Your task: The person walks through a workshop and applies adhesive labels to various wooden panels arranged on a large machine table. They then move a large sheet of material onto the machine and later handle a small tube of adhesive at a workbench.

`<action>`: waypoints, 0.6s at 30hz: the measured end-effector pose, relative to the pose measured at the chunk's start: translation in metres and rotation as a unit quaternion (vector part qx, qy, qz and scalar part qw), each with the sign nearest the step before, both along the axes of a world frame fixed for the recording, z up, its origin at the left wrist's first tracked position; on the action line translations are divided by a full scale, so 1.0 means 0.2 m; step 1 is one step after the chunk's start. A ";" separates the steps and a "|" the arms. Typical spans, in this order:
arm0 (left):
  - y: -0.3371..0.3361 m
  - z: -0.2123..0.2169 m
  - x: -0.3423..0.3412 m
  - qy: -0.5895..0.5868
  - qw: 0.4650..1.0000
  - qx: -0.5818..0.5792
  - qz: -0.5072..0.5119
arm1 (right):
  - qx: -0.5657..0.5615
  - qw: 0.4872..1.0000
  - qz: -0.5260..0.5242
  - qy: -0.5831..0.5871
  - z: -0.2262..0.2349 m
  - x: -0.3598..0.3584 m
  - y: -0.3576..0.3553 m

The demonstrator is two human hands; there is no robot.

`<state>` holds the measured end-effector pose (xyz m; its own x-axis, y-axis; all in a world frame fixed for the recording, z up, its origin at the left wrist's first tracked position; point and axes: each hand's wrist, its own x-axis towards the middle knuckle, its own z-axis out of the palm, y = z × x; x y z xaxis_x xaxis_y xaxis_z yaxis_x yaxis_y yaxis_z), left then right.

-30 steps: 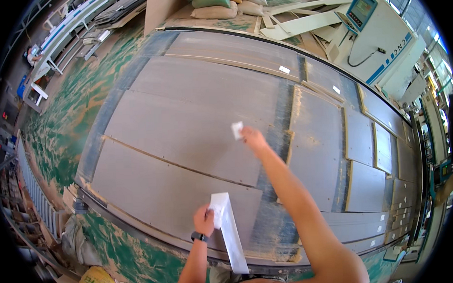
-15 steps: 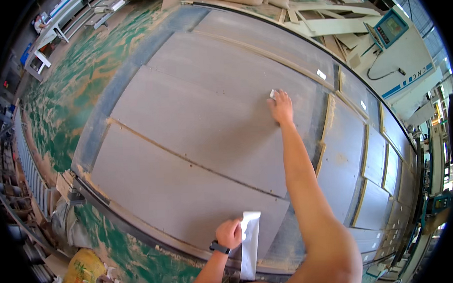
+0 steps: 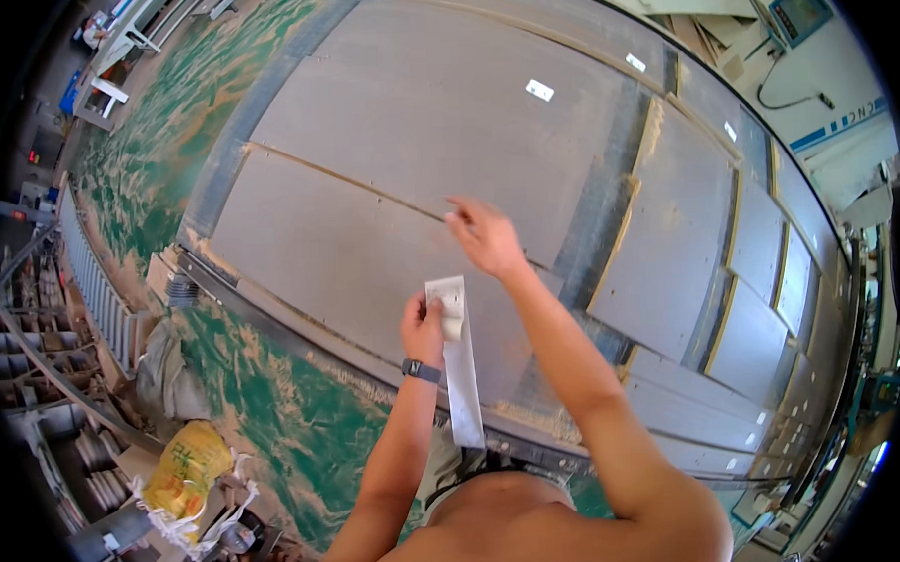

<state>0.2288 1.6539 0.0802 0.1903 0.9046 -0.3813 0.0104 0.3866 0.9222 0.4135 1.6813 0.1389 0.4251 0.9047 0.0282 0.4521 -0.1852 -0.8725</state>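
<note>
My left hand (image 3: 425, 328) is closed on a strip of white labels (image 3: 462, 390) near the front of the large table. The strip's upper end curls over beside my thumb, and its long tail hangs toward my body. To the right and farther forward, my right hand (image 3: 484, 237) hovers above the panels, fingers stretched out and slightly blurred, with nothing visible in them. A white label (image 3: 539, 90) is stuck on the big grey-brown panel (image 3: 434, 103). Nearer to me lies another cut panel (image 3: 309, 226), past a narrow gap.
More cut panels (image 3: 657, 244) cover the table's right side, several with white labels. A white machine cabinet (image 3: 825, 80) with a screen stands at the far right. Sawdust lies on the green floor (image 3: 207, 141). A yellow sack (image 3: 187, 473) and roller conveyor (image 3: 93, 279) are at left.
My right hand has drawn back from the big panel, leaving a white label there. My left hand has moved forward and left with the label strip. The view has shifted.
</note>
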 end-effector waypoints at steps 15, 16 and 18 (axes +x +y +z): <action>-0.28 -0.01 -0.18 -0.149 0.975 -0.133 -0.096 | -0.006 0.928 0.271 -0.255 0.02 -0.20 -0.56; -0.25 0.00 -0.22 -0.119 0.976 -0.116 -0.139 | -0.010 0.929 0.319 -0.186 0.00 -0.18 -0.51; -0.21 0.14 -0.21 -0.104 0.980 -0.096 -0.140 | -0.018 0.951 0.261 -0.162 -0.17 -0.02 -0.33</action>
<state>0.1868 1.6121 0.1088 0.5118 0.7220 -0.4656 -0.0403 0.5615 0.8265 0.4087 1.6156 0.1039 -0.1088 0.9930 0.0460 0.7353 0.1115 -0.6686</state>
